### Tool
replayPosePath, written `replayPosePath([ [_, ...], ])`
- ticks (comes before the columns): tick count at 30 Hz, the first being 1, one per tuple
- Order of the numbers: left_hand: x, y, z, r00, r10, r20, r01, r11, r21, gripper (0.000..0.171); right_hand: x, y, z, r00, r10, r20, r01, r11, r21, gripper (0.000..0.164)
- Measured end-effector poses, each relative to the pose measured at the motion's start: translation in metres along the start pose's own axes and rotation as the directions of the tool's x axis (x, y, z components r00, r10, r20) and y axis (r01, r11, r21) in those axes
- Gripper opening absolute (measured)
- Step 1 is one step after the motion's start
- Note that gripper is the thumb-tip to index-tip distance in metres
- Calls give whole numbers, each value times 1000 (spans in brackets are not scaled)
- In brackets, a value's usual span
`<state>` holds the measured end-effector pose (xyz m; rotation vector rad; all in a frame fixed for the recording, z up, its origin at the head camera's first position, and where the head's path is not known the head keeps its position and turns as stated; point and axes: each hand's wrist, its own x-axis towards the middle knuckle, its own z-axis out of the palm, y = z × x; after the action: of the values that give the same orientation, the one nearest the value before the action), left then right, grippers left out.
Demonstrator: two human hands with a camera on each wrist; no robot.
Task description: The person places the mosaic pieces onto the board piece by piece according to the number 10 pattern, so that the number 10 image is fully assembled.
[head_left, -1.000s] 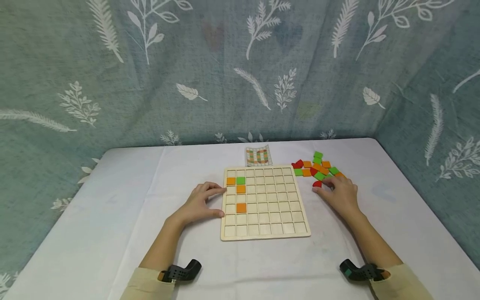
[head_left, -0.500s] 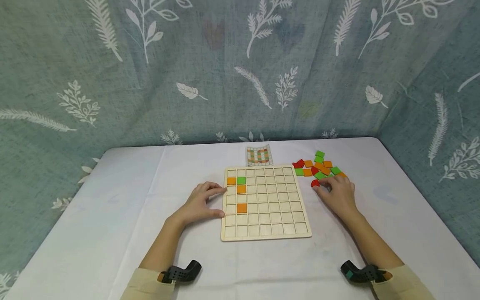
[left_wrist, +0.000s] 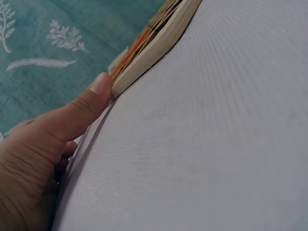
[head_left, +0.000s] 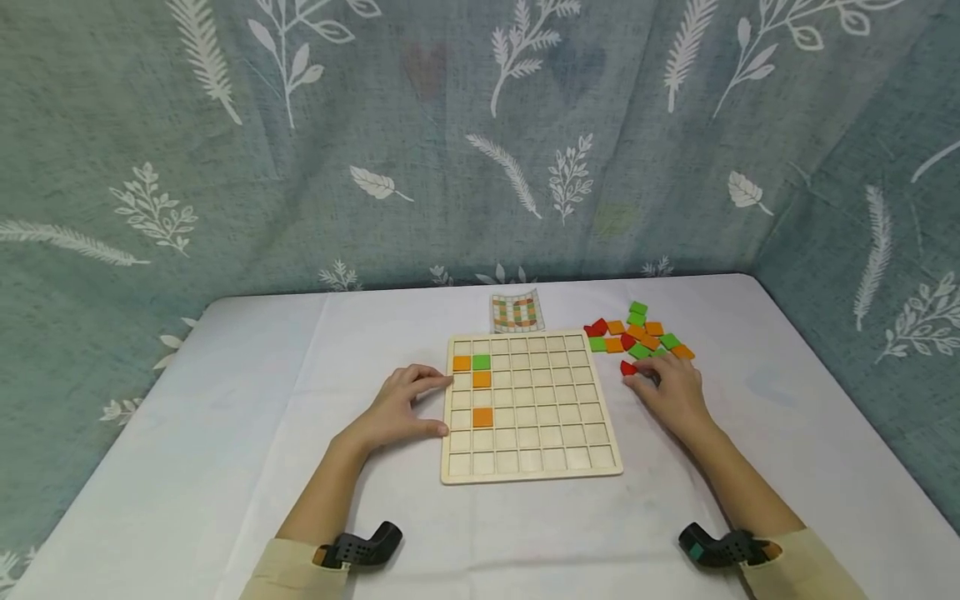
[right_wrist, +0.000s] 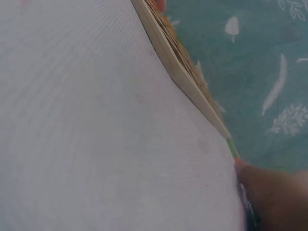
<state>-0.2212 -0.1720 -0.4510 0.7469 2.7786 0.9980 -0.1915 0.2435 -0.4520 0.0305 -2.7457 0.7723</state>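
Observation:
A pale wooden grid board (head_left: 531,408) lies on the table, with orange tiles (head_left: 482,417) and one green tile (head_left: 481,362) in its left columns. My left hand (head_left: 397,407) rests beside it, thumb and index fingertip touching its left edge; the left wrist view shows the thumb (left_wrist: 98,89) against a corner. My right hand (head_left: 675,392) pinches a red quarter-round-looking piece (head_left: 627,368) between thumb and fingertips, low over the table by the loose pile. In the right wrist view the thumb (right_wrist: 245,171) shows, but the red piece is hidden.
Several loose orange tiles (head_left: 615,327), green tiles (head_left: 637,307) and red pieces (head_left: 597,327) lie right of the board's far corner. A pattern card (head_left: 517,312) lies behind the board. A leaf-print curtain (head_left: 420,167) hangs beyond the table's far edge.
The red piece has turned in my right fingertips and shifted slightly left, away from the pile. My left hand and the board have stayed in place.

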Motion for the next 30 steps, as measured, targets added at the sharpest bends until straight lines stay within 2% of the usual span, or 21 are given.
replayPosePath([
  [9,0,0,-1,1000,6,-4,-6,1000,2,78,-3,-2,-1,999,-45,18,45,998,49,30],
  [17,-2,-2,0,1000,8,-2,-8,1000,-11,78,-10,-15,3,995,-104,8,101,984,147,30],
  [26,-2,-1,0,1000,5,-6,-5,1000,-13,78,-19,-41,17,965,-261,6,255,947,197,34],
  [30,-1,-1,0,1000,2,-1,-2,1000,-19,78,-20,-47,22,952,-305,6,296,930,216,33],
])
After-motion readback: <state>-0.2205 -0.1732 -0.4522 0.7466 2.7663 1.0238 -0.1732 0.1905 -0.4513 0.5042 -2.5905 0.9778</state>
